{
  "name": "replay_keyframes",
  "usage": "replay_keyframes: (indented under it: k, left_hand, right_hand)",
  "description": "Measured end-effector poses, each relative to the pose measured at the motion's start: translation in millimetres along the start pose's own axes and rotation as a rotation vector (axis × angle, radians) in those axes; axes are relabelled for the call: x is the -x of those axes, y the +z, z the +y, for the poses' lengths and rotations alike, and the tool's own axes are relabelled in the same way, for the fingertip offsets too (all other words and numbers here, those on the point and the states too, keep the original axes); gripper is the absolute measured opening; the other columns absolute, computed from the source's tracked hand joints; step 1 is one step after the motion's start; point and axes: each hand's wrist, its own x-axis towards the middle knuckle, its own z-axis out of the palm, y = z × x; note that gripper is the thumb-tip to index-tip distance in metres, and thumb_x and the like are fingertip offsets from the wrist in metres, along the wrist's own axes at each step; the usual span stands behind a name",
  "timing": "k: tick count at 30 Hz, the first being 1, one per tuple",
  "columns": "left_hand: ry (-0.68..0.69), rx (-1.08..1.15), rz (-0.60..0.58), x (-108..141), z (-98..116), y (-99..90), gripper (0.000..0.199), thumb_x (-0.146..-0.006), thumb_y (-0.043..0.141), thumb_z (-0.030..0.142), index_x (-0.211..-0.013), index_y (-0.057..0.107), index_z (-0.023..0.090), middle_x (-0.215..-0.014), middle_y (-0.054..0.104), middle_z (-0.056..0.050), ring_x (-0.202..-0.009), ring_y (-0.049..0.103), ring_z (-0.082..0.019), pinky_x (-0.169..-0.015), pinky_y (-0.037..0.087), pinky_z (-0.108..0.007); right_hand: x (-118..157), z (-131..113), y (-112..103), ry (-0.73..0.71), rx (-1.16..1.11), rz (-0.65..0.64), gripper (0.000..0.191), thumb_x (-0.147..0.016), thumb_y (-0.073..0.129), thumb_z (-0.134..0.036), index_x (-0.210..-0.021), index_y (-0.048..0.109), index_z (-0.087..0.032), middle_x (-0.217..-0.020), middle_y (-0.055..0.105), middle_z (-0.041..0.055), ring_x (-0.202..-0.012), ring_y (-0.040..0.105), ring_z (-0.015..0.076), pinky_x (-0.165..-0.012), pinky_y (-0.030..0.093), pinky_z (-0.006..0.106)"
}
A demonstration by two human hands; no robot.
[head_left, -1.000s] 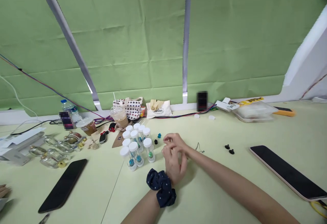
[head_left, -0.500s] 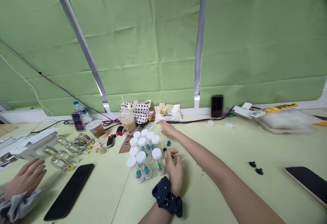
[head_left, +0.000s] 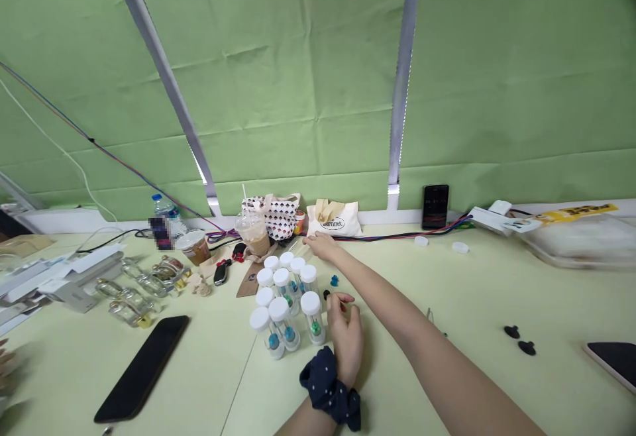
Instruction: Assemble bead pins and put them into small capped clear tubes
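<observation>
My left hand (head_left: 346, 340), with a dark dotted scrunchie (head_left: 330, 386) at the wrist, rests on the table right of several clear tubes with white lids (head_left: 281, 309). Its fingers curl together beside a small black piece (head_left: 326, 295); what they hold, if anything, is hidden. My right hand (head_left: 322, 245) reaches far forward, its fingertips by a clear tube (head_left: 298, 248) lying behind the group, in front of a white pouch (head_left: 342, 219). Whether it grips the tube is too small to tell. A blue piece (head_left: 334, 281) lies between my hands. Blue and green parts show inside the tubes.
A black phone (head_left: 144, 366) lies at left, near glass pieces (head_left: 130, 300). Cups (head_left: 254, 230), a key (head_left: 220, 273) and a bottle stand or lie behind. Two black pieces (head_left: 519, 340) and two white lids (head_left: 460, 248) are at right. Another person's hand (head_left: 6, 370) shows at the left edge.
The view has shifted slightly, so most things sit further right. The other person's hand at left has moved mostly out of view. My right hand has drawn a little nearer the lying tube.
</observation>
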Motion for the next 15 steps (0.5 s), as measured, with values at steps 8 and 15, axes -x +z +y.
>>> replay_keyframes:
  k: [8, 15]
  left_hand:
    - [0.045, 0.010, -0.007, 2, 3, -0.2, 0.016, -0.073, 0.041, 0.006, -0.077, 0.047, 0.021, -0.082, 0.050, -0.003, -0.076, 0.049, -0.017, -0.070, 0.040, -0.031]
    - [0.113, 0.003, -0.035, 4, 1, 1.9, 0.016, -0.072, 0.043, 0.007, -0.075, 0.051, 0.021, -0.083, 0.050, -0.003, -0.077, 0.050, -0.018, -0.068, 0.040, -0.030]
  right_hand:
    - [30, 23, -11, 0.061, 0.066, -0.046, 0.030, -0.074, 0.063, -0.018, -0.103, 0.061, -0.023, -0.100, 0.064, 0.0087, -0.106, 0.043, 0.0263, -0.084, 0.032, 0.034]
    - [105, 48, -32, 0.199, 0.078, -0.063, 0.034, -0.076, 0.063, -0.026, -0.109, 0.058, -0.023, -0.104, 0.061, 0.0108, -0.108, 0.040, 0.0281, -0.089, 0.025, 0.040]
